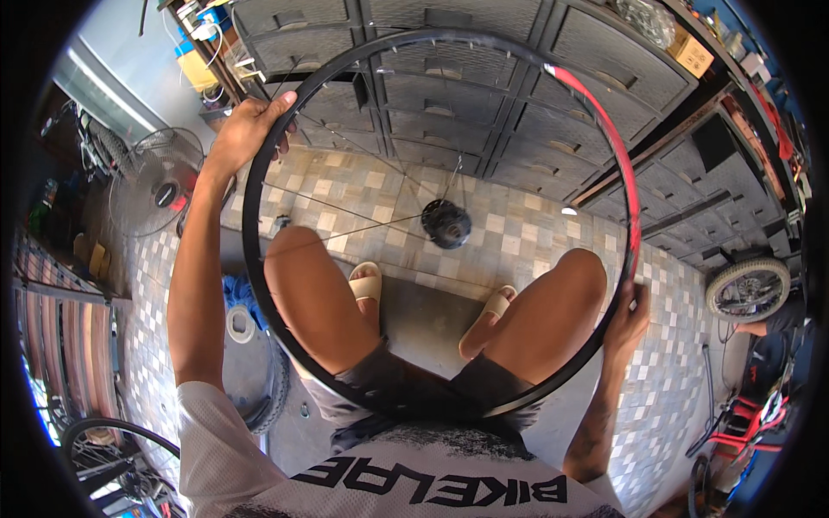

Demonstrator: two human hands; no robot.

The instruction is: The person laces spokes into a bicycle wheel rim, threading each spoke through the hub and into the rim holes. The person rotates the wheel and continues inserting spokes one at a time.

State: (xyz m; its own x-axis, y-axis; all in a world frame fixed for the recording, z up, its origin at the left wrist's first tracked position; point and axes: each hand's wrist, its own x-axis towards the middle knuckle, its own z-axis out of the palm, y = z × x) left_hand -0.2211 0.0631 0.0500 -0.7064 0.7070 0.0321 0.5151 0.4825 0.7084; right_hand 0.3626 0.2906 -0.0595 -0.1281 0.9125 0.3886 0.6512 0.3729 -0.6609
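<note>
A large black bicycle rim (252, 207) with a red section on its upper right is held up over my lap. My left hand (250, 129) is closed round its upper left side, thumb on top. On the lower right side, my right hand (628, 319) grips it from the outer edge, some fingers hidden. A dark hub (446, 224) hangs inside the circle, a little right of centre. A few thin spokes (345, 231) run from the hub toward the left and upper left; some short loose-looking ends hang along the top of the rim.
Grey drawer cabinets (449, 112) stand ahead. At the left are a standing fan (160, 181), a white ring-shaped roll (240, 325) and a tyre (275, 393) beside my stool area. A small spoked wheel (748, 291) leans at the right, near red bike parts (760, 423).
</note>
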